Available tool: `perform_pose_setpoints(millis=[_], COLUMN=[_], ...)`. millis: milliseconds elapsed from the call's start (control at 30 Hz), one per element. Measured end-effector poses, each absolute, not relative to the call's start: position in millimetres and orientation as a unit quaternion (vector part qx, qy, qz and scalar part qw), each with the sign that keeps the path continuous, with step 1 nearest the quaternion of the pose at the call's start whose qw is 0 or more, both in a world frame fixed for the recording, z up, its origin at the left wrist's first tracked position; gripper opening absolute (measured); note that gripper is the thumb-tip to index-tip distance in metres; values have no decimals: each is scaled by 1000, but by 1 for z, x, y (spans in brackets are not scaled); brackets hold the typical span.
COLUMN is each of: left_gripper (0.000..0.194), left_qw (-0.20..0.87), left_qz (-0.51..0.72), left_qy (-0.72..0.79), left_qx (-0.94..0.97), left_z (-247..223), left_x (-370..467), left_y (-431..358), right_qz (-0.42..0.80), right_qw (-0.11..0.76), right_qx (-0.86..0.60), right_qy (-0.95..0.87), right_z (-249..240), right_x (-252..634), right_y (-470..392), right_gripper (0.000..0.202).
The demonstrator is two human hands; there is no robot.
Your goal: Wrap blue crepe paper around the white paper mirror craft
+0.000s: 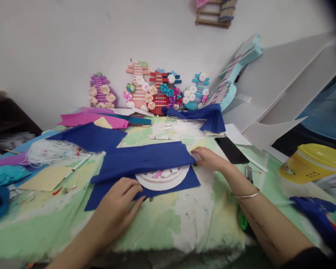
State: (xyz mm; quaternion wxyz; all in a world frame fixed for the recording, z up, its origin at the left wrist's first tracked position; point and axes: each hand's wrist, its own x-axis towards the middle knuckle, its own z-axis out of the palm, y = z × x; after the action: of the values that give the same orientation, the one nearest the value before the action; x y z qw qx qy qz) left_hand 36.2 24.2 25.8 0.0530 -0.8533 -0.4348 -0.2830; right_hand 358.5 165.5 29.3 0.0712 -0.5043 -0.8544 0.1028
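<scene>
A dark blue crepe paper sheet [145, 157] lies folded over a white rounded cardboard piece [162, 184], whose curved front edge shows. Pink and white scraps [162, 173] are visible inside that piece. My right hand [208, 158] pinches the right edge of the folded sheet beside the cardboard. At the front left, my left hand [121, 205] lies on the lower layer of blue paper, thumb and fingers apart, fingertips near the cardboard's rim. Whatever is under its palm is hidden.
Paper-flowered guitar shapes [158, 93] stand against the wall. On the right are a phone [232, 150], a cutter [249, 173], a yellow-lidded tub [319, 162] and a blue glue gun [316, 213]. White string [52, 151] and coloured paper [92, 118] lie left.
</scene>
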Motion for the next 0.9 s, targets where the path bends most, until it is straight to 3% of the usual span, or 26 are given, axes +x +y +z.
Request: perform_pose_setpoints(millis=[67, 200, 300, 500, 900], left_gripper=[21, 55, 65, 65, 58], left_qw=[78, 116, 129, 129, 131], left_qz=[-274, -244, -211, -172, -209], left_qy=[-462, -512, -538, -543, -526], left_qx=[-840, -816, -806, -811, -814], left_z=[8, -19, -26, -27, -22], left_x=[40, 48, 53, 53, 55], left_y=[1, -18, -20, -23, -23], right_qz=[92, 82, 76, 51, 48], right_qw=[91, 111, 112, 116, 134], right_qx=[-494, -487, -491, -497, -489], right_qy=[-860, -862, -860, -858, -861], right_z=[25, 14, 7, 1, -4], right_x=[361, 364, 363, 361, 364], right_y=[169, 174, 175, 173, 175], right_gripper=[45, 43, 42, 42, 45])
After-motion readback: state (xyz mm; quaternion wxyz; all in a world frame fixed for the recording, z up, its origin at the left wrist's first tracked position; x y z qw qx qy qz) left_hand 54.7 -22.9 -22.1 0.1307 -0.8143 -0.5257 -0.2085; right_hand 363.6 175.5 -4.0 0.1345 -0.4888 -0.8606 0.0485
